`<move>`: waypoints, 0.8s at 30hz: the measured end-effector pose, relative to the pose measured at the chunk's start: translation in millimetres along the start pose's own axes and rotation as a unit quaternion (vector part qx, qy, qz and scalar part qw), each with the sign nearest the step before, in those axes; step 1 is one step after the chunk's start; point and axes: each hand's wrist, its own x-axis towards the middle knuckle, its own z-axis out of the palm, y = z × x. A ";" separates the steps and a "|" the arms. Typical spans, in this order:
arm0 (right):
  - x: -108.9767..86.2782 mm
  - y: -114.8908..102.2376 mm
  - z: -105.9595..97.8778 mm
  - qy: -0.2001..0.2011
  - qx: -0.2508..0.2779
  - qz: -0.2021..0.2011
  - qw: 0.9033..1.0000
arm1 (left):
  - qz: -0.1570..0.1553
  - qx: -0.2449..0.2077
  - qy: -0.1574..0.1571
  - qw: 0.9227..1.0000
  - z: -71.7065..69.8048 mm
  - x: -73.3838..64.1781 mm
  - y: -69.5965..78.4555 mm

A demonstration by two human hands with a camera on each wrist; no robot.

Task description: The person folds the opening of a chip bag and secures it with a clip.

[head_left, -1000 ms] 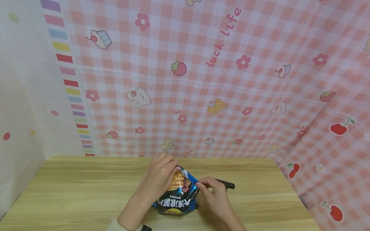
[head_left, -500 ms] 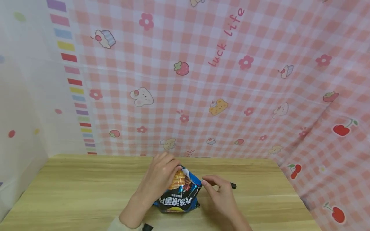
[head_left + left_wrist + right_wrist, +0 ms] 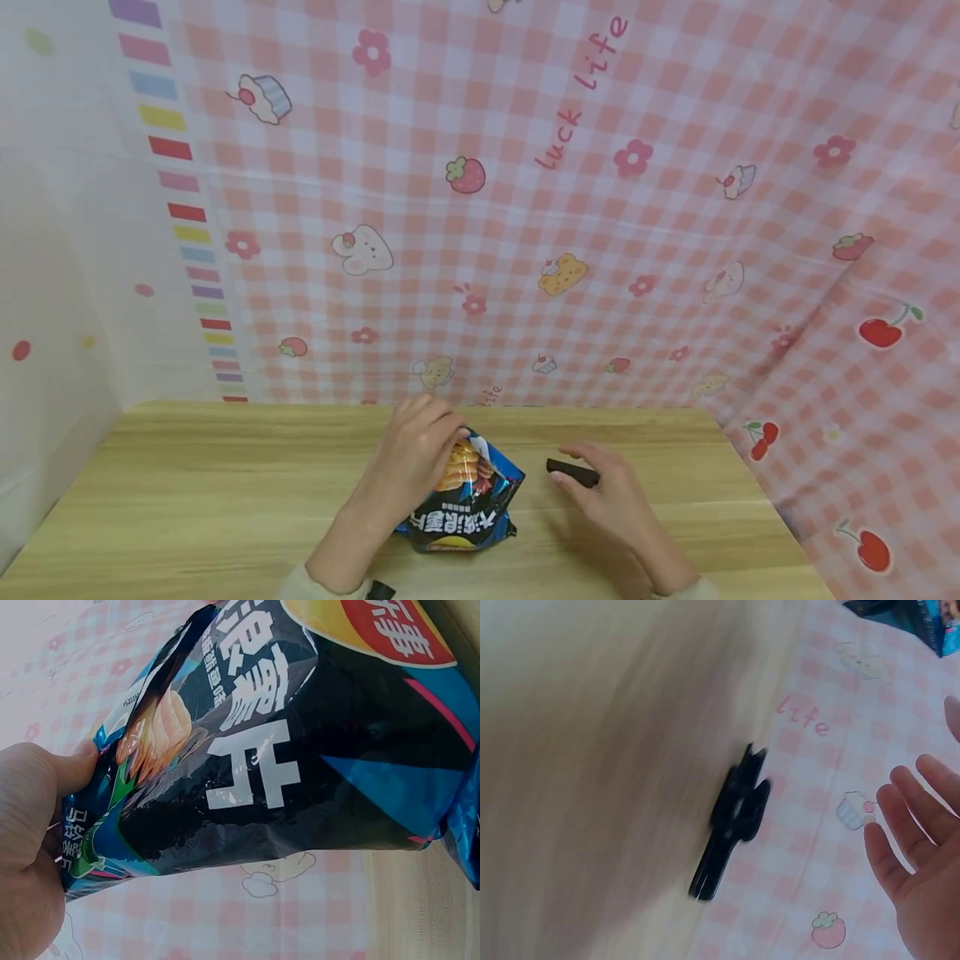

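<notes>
A blue-and-black bag of potato chips (image 3: 468,500) stands on the table, its folded top edge slanting down to the right. My left hand (image 3: 412,454) pinches the upper left of the bag; in the left wrist view the thumb presses on the bag's (image 3: 262,772) top end. To the right, my right hand (image 3: 618,500) hovers over a slim black clip-like object (image 3: 572,472) with its fingers spread apart. The right wrist view shows this object (image 3: 731,821) lying on the table with a handle and forked end, apart from the relaxed fingers.
The wooden table (image 3: 225,483) meets a pink checked cloth (image 3: 480,217) hung behind it. More printed cloth closes off the right and left sides. A small black piece (image 3: 381,590) shows at the left wrist.
My right hand has let go of the bag's right top corner and moved right to the black object. The left hand keeps its hold on the bag.
</notes>
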 end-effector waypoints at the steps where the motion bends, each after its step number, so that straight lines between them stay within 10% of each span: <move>1: -0.4 2.4 -1.5 -0.007 -0.014 -0.008 1.000 | 0.000 0.000 0.000 1.000 0.0 -0.1 0.0; 9: -2.4 19.2 -6.8 -0.050 -0.089 -0.047 0.994 | -0.002 -0.002 -0.002 1.000 -0.4 -0.3 0.4; 24: -0.3 39.3 -6.3 -0.171 -0.122 0.017 0.978 | -0.007 0.000 -0.007 1.000 -1.0 0.2 0.2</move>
